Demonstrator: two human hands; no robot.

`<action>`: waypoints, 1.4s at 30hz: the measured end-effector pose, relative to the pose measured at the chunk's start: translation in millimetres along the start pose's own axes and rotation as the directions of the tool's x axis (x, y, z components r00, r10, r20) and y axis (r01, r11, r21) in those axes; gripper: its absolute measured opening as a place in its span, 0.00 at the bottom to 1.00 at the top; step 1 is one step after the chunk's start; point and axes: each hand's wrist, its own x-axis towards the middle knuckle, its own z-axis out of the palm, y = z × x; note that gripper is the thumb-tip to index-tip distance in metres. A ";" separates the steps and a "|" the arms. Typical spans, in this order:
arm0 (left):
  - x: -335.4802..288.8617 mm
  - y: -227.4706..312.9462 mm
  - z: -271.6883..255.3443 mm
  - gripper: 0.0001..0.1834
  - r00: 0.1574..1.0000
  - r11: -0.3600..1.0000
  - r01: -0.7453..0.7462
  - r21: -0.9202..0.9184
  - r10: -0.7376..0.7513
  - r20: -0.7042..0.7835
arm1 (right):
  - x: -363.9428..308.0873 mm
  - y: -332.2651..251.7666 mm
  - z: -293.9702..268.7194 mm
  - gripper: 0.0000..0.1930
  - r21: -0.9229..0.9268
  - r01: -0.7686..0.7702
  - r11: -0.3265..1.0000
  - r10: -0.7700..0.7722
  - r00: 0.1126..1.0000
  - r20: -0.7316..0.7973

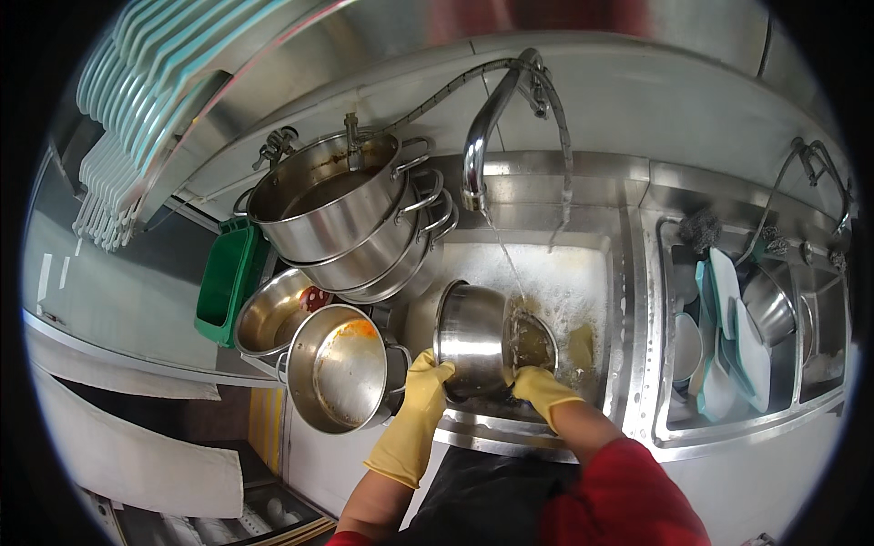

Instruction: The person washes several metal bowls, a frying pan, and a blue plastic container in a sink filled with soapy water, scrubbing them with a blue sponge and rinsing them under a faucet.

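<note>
A deep stainless steel pot [473, 332] lies tilted in the sink [555, 264]. My left hand [426, 378], in a yellow rubber glove, grips its near left edge. My right hand [543, 393], gloved the same way, holds the pot's lower right side, its fingertips partly hidden. Brownish water and a curved metal edge [549, 338] show just right of the pot; whether that edge belongs to the pot I cannot tell. From the curved chrome tap [475, 173] a thin stream runs down beside the pot. Foamy water covers the sink's bottom.
Large steamer pots [332, 200] stand stacked at the left, beside a green bin [232, 282]. Nearer are an oval steel basin [269, 318] and a two-handled pot [337, 369] with orange residue. White-and-teal utensils [728, 337] and bowls fill the right sink. Plates [137, 100] hang upper left.
</note>
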 end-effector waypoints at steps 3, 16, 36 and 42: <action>8.4 -1.7 0.9 0.14 0.997 1.000 -0.026 -0.013 0.027 0.073 | -80.5 7.2 -31.3 0.32 0.429 0.215 0.877 -0.154 0.973 -0.173; -17.4 18.2 82.3 0.20 0.989 0.987 -0.023 -0.159 0.046 0.139 | -201.2 -63.8 -107.7 0.13 -0.475 0.502 0.722 -0.593 0.096 -0.800; -31.8 42.0 111.4 0.34 0.972 0.893 -0.017 -0.450 0.119 0.200 | -116.6 25.3 -75.0 0.35 0.831 0.441 -0.340 0.311 0.886 -0.343; -19.5 20.3 147.7 0.37 0.994 0.917 -0.035 -0.398 0.072 0.079 | -137.6 -13.5 -33.3 0.20 0.659 0.691 -0.296 0.300 0.722 -0.623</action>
